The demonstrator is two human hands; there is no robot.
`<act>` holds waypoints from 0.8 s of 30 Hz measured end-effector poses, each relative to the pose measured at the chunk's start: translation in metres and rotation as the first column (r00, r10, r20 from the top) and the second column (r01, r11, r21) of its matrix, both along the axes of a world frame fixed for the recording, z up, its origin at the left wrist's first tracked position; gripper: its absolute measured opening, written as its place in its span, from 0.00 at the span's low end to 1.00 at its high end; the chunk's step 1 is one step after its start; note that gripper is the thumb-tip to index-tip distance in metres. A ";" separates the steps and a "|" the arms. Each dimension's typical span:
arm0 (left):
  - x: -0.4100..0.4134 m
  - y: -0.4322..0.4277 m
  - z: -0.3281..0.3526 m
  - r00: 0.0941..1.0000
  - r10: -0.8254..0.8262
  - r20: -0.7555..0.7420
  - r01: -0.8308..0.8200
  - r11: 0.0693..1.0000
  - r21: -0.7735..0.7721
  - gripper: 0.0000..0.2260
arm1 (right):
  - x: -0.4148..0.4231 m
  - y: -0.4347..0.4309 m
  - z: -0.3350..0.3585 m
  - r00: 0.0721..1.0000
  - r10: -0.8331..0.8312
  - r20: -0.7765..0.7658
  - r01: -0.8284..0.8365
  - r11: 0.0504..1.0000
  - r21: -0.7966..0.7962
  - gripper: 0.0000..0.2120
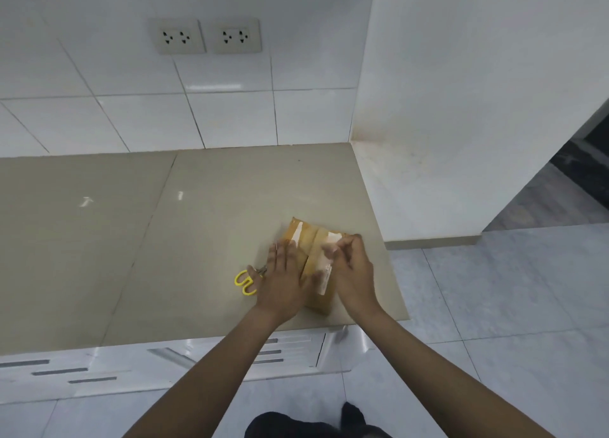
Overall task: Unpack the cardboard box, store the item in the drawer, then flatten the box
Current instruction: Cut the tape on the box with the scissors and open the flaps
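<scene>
Box lies on the counter, near the counter's front right corner, well clear of the back wall. Brown cardboard, taped; pale tape strips run across its top, and a seam runs down the middle between the two hands. It looks low and pressed down, flaps closed or folded flat; cannot tell whether anything is inside, no contents show.

Left hand rests palm down on the box's left half, fingers spread and flat, pressing rather than gripping; nothing is held in it. Right hand sits on the box's right half, fingers curled loosely toward the tape near the far edge; blurred, so cannot tell whether it pinches tape or only touches the cardboard.

Scissors with yellow handles lie on the counter just left of the box, touching or partly under the left hand; blades are hidden by the hand.

Below the counter's front edge, white drawer fronts with dark slots, all appearing closed.

Two sockets sit on the tiled wall behind the counter, left of the box's line.
</scene>
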State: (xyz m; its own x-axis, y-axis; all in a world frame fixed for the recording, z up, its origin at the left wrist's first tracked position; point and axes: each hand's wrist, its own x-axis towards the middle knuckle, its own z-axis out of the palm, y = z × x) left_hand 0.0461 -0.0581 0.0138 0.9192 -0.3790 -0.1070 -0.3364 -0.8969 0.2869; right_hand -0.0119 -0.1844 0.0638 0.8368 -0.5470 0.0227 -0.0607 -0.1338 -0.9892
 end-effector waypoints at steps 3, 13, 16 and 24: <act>-0.001 -0.003 -0.008 0.999 -0.022 0.028 0.020 0.997 0.076 0.45 | 0.005 -0.017 0.011 0.992 -0.094 0.080 0.092 0.995 0.028 0.07; 0.001 0.002 -0.003 0.996 -0.090 0.019 0.087 0.989 0.122 0.42 | 0.011 -0.097 0.058 0.850 -0.469 0.241 0.480 0.877 0.017 0.08; -0.001 0.003 -0.004 0.995 -0.096 0.018 0.094 0.990 0.102 0.41 | 0.011 -0.116 0.055 0.843 -0.468 0.265 0.530 0.804 -0.270 0.02; -0.005 -0.001 -0.007 0.997 -0.065 0.028 0.063 0.995 0.071 0.41 | -0.005 -0.099 -0.035 0.929 -0.211 -0.303 -0.132 0.575 -0.808 0.12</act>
